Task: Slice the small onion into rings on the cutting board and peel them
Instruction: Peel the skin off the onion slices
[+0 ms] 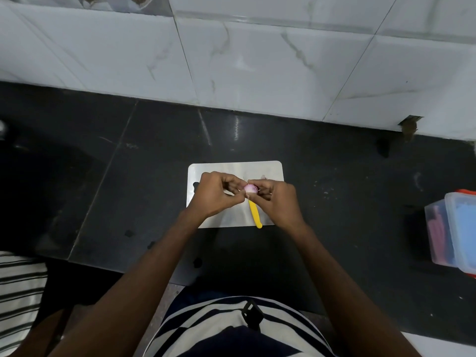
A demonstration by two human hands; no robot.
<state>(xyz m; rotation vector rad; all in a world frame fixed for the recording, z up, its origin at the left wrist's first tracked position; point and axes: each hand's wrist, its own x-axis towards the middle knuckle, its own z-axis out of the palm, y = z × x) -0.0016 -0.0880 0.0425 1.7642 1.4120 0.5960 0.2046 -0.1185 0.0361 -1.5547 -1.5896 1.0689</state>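
Holding the onion above our cutting board.
Our left hand and right hand pinch it; knife lies beneath.

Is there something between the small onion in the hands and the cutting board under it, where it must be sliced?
Only the yellow-handled knife lies on the cutting board, just below the onion that the left hand and right hand hold. The rest of the board looks free.
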